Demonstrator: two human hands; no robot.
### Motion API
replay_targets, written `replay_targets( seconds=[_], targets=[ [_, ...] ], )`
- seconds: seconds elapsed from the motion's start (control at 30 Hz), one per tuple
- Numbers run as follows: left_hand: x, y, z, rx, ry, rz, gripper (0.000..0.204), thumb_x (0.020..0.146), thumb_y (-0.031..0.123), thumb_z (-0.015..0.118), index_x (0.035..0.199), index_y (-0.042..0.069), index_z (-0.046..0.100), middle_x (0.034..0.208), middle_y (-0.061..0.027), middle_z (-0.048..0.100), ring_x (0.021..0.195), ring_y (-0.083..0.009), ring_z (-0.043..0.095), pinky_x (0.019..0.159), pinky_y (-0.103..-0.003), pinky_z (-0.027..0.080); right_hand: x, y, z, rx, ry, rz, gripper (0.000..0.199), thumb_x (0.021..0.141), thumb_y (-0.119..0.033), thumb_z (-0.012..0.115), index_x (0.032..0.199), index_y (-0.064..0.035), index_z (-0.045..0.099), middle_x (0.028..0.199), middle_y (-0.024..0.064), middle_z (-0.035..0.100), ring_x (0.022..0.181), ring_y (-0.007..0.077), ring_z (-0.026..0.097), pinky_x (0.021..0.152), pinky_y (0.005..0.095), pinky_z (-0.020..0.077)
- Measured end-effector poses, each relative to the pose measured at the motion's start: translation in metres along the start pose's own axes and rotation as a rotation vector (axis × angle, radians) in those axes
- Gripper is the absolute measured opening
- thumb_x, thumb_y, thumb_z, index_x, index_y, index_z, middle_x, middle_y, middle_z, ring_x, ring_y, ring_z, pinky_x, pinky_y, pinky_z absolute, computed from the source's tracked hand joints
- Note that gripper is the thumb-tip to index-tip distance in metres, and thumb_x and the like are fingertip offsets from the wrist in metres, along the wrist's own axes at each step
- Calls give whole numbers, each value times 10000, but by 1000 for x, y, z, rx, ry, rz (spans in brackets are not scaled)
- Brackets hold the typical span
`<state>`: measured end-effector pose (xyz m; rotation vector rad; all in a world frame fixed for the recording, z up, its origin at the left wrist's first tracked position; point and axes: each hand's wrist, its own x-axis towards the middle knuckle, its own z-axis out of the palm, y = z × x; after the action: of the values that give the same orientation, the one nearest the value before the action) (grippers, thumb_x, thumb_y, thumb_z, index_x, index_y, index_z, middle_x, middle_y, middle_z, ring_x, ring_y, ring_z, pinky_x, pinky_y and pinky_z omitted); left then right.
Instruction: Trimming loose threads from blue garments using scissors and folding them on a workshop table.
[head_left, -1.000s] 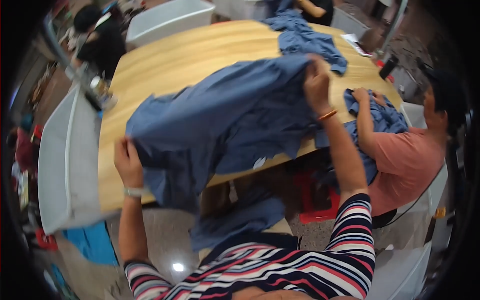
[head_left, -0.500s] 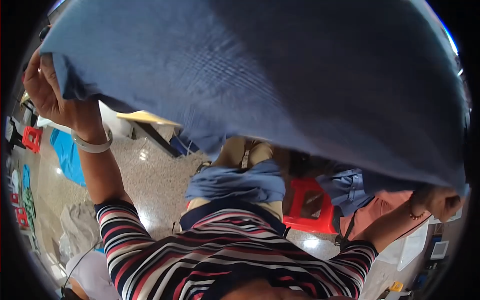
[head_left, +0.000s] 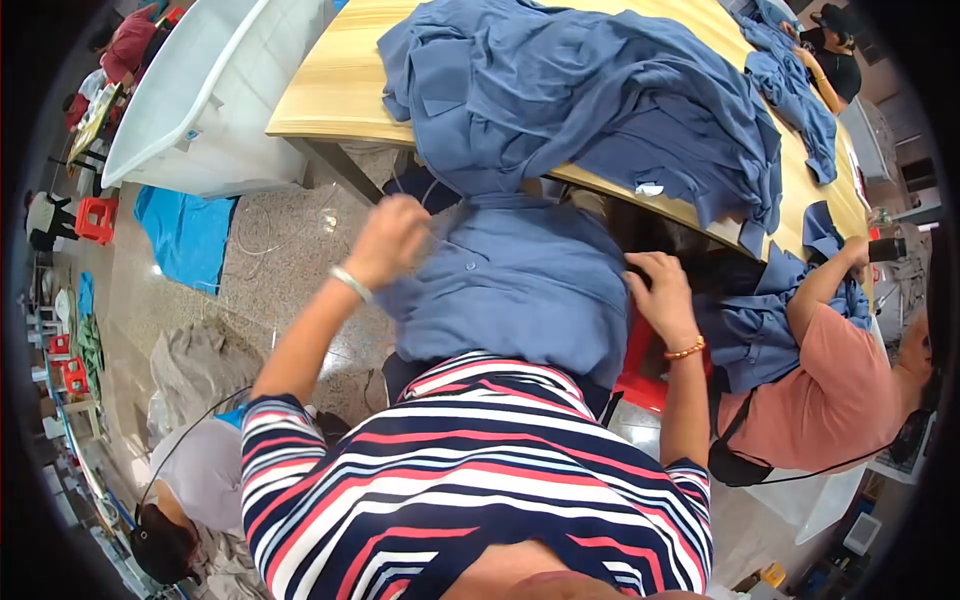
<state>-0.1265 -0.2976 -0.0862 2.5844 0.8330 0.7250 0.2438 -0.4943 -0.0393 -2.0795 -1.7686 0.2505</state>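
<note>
A blue buttoned garment (head_left: 510,285), apparently a shirt, lies spread over my lap and reaches up to the table's front edge. My left hand (head_left: 395,240) hovers at its upper left side. Motion blurs those curled fingers, and whether they grip cloth cannot be made out. At the garment's right edge is my right hand (head_left: 660,290), fingers stretched and apart, with nothing held. A heap of the same blue cloth (head_left: 560,90) covers much of the table ahead and hangs over its front edge. A small white tag (head_left: 649,189) shows on the heap.
The wood-topped table (head_left: 330,90) stands in front, beside a large white plastic bin (head_left: 200,130). On the right a co-worker in a pink top (head_left: 840,390) handles blue garments. Blue cloth (head_left: 185,235) lies on the floor at left, near a red stool (head_left: 96,220).
The cloth held up wide between both hands has come down, uncovering the table and heap. My hands have moved inward and lower, and the right one has opened.
</note>
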Motion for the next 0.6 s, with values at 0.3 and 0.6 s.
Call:
replay_targets(
  seconds=[0.3, 0.6],
  targets=[
    [-34, 84, -10, -286, -299, -25, 197, 799, 181, 676, 936, 46, 635, 903, -101, 592, 873, -281, 569, 772, -367, 451, 49, -116, 80, 450, 15, -199, 159, 777, -216, 709, 821, -78, 645, 778, 58, 614, 648, 225, 614, 576, 317, 478],
    [-19, 91, 0, -448, -149, -267, 188, 807, 2, 624, 991, 36, 642, 893, -94, 632, 660, -151, 558, 588, -266, 452, 33, -136, 109, 165, -255, -145, 137, 806, -122, 557, 857, -13, 623, 901, 213, 587, 775, 358, 641, 683, 438, 517]
  ],
)
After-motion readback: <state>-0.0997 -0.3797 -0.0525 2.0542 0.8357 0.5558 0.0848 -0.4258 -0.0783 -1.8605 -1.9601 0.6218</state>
